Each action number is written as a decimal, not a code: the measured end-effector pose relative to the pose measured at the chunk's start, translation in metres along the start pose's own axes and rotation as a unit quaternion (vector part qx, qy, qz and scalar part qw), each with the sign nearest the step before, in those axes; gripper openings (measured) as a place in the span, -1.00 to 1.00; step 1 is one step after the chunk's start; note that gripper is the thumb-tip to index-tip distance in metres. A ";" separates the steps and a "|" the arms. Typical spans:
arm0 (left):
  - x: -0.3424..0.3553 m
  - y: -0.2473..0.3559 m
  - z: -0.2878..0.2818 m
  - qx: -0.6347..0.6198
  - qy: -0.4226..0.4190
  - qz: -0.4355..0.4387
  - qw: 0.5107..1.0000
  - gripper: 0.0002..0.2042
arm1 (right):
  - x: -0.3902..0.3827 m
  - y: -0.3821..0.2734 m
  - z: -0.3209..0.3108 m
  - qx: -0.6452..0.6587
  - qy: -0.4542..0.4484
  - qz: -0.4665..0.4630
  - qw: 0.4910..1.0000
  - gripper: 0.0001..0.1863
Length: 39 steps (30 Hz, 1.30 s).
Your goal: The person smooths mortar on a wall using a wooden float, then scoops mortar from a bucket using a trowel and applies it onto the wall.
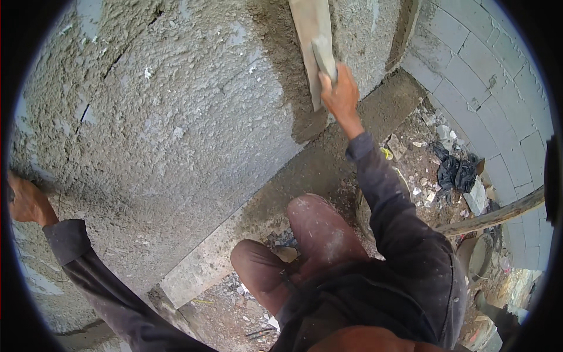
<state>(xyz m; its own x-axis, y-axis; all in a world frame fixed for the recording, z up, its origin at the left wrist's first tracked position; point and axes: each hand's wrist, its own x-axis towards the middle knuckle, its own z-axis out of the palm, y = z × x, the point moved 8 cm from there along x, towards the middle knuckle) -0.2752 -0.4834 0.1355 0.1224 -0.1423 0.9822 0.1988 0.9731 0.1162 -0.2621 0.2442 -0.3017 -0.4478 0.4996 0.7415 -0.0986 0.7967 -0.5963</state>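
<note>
Head view: from where I stand, I see the right hand (pixel 341 97) gripping a long plastering float (pixel 307 44) by its handle (pixel 323 56), against the rough wall (pixel 176 117). The left hand (pixel 29 201) is at this wall's left part; whether it holds something, I cannot tell. A pale flat strip (pixel 199 273) runs along the wall's foot.

The 2 arms spread well apart. The right arm (pixel 396 199) stretches forward, its wrist nearly straight, and the right hand (pixel 340 95) curls in a grip. The left arm (pixel 108 287) extends far to the left; the left hand's (pixel 29 202) fingers are partly cut off at the view's edge, hiding their hold. The 2 knees (pixel 311 208) bend, pointing forward.
</note>
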 end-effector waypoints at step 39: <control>0.000 0.027 0.001 -0.022 0.042 0.019 0.999 -0.52 | -0.163 0.142 0.059 -0.059 -0.186 0.165 0.967 -0.50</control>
<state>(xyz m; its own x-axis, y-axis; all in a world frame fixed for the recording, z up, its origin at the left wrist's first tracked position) -0.2708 -0.4565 0.1384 0.2114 -0.1211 0.9699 0.2341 0.9697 0.0700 -0.2552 0.2565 -0.5254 -0.7284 0.5937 0.3419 0.1969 0.6594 -0.7256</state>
